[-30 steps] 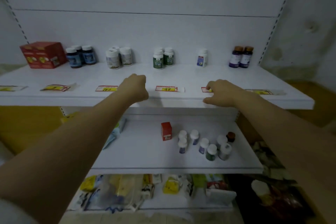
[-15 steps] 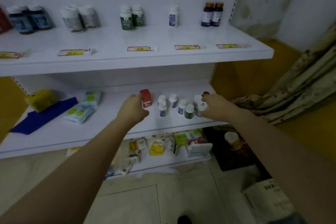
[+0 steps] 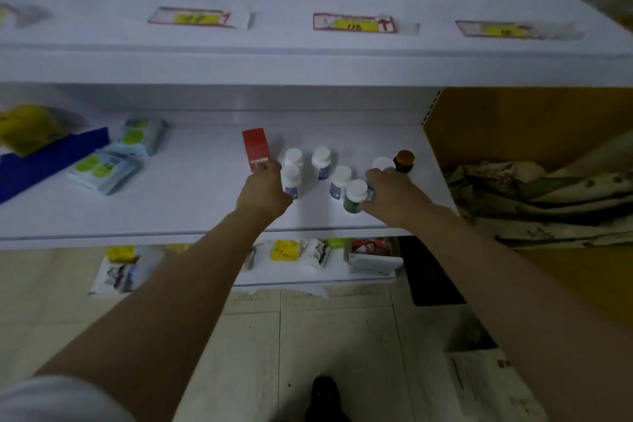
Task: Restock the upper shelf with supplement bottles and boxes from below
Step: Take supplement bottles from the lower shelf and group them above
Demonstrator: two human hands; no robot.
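On the lower shelf (image 3: 191,209) stand a red box (image 3: 254,147) and several small white-capped bottles (image 3: 321,163), plus a green-labelled bottle (image 3: 354,197) and a brown-capped one (image 3: 404,160). My left hand (image 3: 263,190) reaches in with curled fingertips at the red box's lower front corner. A purple-labelled bottle (image 3: 291,180) stands against its thumb side; I cannot tell what the hand holds. My right hand (image 3: 394,197) curls over a pale bottle (image 3: 370,193) that is almost hidden, just right of the green one. The upper shelf (image 3: 308,65) runs above.
Price tags (image 3: 354,23) lie along the upper shelf's front, with bottle bases at its back. Blue-green packets (image 3: 102,169), a blue sheet and a yellow bag sit at the lower shelf's left. Packets fill the bottom shelf (image 3: 373,255). Crumpled cloth (image 3: 548,195) lies at right.
The view has dropped from the upper shelf to the lower one. Both hands came down from the upper shelf's edge and reached in among the red box and bottles.
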